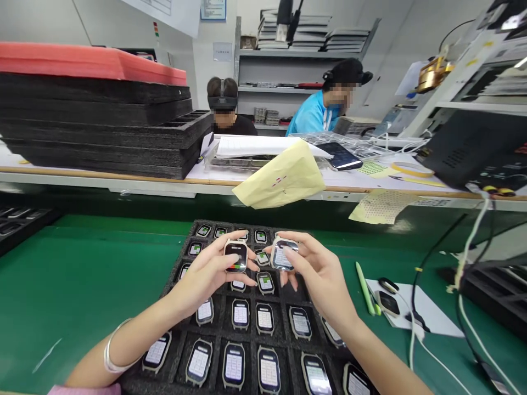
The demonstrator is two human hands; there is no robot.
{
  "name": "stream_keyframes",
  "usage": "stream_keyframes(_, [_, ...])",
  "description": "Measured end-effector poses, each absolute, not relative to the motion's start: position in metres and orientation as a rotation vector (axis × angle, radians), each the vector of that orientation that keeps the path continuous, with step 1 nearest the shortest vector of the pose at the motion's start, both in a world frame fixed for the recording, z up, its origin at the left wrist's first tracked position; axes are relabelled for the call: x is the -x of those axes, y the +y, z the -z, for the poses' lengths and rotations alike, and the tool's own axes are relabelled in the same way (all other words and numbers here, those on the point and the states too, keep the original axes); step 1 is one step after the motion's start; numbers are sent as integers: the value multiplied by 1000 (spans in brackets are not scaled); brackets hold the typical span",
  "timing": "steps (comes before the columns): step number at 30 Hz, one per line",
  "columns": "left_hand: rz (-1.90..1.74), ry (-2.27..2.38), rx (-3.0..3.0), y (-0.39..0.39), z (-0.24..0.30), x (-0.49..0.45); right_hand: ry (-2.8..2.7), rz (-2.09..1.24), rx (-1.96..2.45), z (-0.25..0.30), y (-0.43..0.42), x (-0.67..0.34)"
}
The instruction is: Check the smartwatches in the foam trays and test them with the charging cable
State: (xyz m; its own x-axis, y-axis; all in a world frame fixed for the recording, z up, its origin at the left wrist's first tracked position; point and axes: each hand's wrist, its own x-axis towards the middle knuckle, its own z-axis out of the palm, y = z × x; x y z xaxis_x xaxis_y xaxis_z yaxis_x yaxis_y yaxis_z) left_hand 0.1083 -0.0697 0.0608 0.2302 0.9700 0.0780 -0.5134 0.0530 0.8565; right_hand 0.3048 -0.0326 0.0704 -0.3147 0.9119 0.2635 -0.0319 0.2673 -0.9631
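Note:
My left hand (208,271) grips a small smartwatch body (236,256) with a dark lit screen, held above a black foam tray (183,262). My right hand (315,269) pinches a second watch body (283,253) whose screen is light, close beside the first. The tray's pockets hold several more watch bodies (240,314) with lit screens, lying flat in rows. A silver bangle sits on my left wrist.
The tray rests on a green mat (82,280). A green pen (364,280) and white paper (428,312) lie at right, with cables (465,263). A stack of black foam trays (102,126) stands on the shelf behind. Two people sit beyond.

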Motion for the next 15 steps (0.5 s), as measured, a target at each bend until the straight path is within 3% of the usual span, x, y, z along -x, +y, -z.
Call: stream_keyframes(15, [-1229, 666, -887, -72, -64, -107, -1611, -1210, 842, -72, -48, -309])
